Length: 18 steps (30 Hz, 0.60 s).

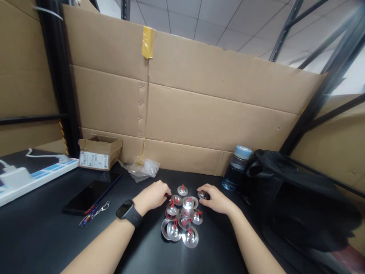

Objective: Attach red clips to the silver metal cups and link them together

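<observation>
Several small silver finger cymbals [190,236] with red loops lie in a loose, partly overlapping cluster on the black table. At the cluster's upper left is my left hand [152,195], its fingers closed together. A bit of red loop [166,195] shows at its fingertips; whether a cymbal hangs from it is hidden. On the right, my right hand [215,198] has its thumb and fingers around the edge of one finger cymbal [203,195], slightly apart from the others. A single cymbal [182,190] sits between my hands at the far end of the cluster.
A black phone [92,193] and a keychain [94,214] lie left. Behind them are a white power strip [42,178], a small cardboard box [99,154] and plastic bags [144,169]. A blue-capped bottle [236,167] and black bag [296,198] stand right. Cardboard walls the back.
</observation>
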### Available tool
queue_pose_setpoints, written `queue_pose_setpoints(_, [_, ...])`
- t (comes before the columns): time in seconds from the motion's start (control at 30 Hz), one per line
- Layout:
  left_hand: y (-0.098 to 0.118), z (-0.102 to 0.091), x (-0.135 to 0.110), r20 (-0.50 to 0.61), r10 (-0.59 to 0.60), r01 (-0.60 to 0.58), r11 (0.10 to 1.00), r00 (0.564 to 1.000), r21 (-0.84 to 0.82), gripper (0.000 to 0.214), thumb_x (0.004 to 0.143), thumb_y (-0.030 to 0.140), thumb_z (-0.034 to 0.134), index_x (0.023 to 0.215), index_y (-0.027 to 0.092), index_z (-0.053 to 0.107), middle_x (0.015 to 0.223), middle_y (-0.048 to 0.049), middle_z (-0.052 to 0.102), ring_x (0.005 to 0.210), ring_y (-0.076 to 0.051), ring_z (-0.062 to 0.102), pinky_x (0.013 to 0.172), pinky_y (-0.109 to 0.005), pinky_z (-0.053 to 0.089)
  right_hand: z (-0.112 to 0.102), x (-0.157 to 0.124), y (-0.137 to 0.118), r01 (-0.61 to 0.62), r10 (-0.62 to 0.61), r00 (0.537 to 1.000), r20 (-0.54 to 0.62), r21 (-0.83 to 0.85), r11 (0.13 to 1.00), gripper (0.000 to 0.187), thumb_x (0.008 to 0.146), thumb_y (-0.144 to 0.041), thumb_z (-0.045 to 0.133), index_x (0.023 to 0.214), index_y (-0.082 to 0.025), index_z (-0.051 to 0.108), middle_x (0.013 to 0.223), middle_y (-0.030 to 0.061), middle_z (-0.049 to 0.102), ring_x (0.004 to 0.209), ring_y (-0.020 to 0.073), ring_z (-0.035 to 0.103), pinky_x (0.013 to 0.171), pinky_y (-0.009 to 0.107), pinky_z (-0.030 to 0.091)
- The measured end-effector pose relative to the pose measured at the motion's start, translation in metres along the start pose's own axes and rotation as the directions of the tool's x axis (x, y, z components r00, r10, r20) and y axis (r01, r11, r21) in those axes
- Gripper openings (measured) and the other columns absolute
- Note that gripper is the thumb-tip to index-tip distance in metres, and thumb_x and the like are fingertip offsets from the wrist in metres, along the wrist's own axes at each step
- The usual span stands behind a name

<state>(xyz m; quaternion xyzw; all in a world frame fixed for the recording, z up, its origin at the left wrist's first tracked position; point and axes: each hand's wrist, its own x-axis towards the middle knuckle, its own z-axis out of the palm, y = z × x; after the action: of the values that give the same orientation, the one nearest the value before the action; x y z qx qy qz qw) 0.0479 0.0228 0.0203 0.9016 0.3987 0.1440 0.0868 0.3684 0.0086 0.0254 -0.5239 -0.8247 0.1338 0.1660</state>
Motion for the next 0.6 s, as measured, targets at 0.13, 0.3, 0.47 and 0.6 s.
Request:
queue_pose_setpoints(0.13, [0.000, -0.002, 0.001, 0.009, -0.014, 0.014, 1.000, 1.000, 0.008, 0.029, 0.078, 0.009, 0.059, 0.092, 0.023, 0.080, 0.096, -0.0070, 0.080, 0.094, -0.027, 0.074, 0.084, -0.032, 0.053, 0.002, 0.000, 0.002, 0.001, -0.001, 1.000, 0.002, -0.007, 1.000, 0.041, 0.082, -0.028, 0.072, 0.122, -0.022, 0.070, 0.122, 0.0104, 0.067, 0.113, 0.0269, 0.062, 0.103, 0.041, 0.046])
queue_pose_setpoints(0.3, [0.003, -0.006, 0.000, 0.012, -0.021, 0.020, 1.000, 1.000, 0.008, 0.027, 0.077, 0.009, 0.059, 0.086, 0.023, 0.080, 0.091, -0.0058, 0.080, 0.090, -0.025, 0.075, 0.080, -0.029, 0.052, 0.002, 0.001, -0.012, 0.041, -0.041, 0.992, -0.115, -0.001, 0.999, 0.034, 0.084, -0.021, 0.068, 0.118, -0.022, 0.071, 0.120, 0.0098, 0.066, 0.113, 0.0254, 0.061, 0.103, 0.040, 0.046])
queue_pose_setpoints(0.47, [0.008, -0.009, -0.002, 0.015, -0.037, 0.037, 0.999, 0.999, 0.004, 0.027, 0.075, 0.010, 0.063, 0.089, 0.023, 0.081, 0.091, -0.0057, 0.080, 0.087, -0.024, 0.074, 0.077, -0.028, 0.051, -0.004, -0.003, -0.056, 0.211, -0.186, 0.969, -0.165, 0.148, 0.966, 0.022, 0.091, -0.022, 0.065, 0.111, -0.025, 0.073, 0.113, 0.0057, 0.069, 0.105, 0.0211, 0.065, 0.095, 0.034, 0.050])
queue_pose_setpoints(0.6, [0.010, -0.012, -0.003, 0.022, -0.044, 0.044, 0.999, 0.999, -0.006, 0.026, 0.075, 0.012, 0.065, 0.091, 0.024, 0.081, 0.090, -0.0048, 0.081, 0.085, -0.024, 0.075, 0.076, -0.027, 0.051, -0.002, -0.010, -0.084, 0.319, -0.334, 0.943, 0.008, 0.272, 0.908, 0.031, 0.086, -0.027, 0.075, 0.118, -0.029, 0.074, 0.121, 0.0045, 0.066, 0.111, 0.0213, 0.064, 0.099, 0.032, 0.048])
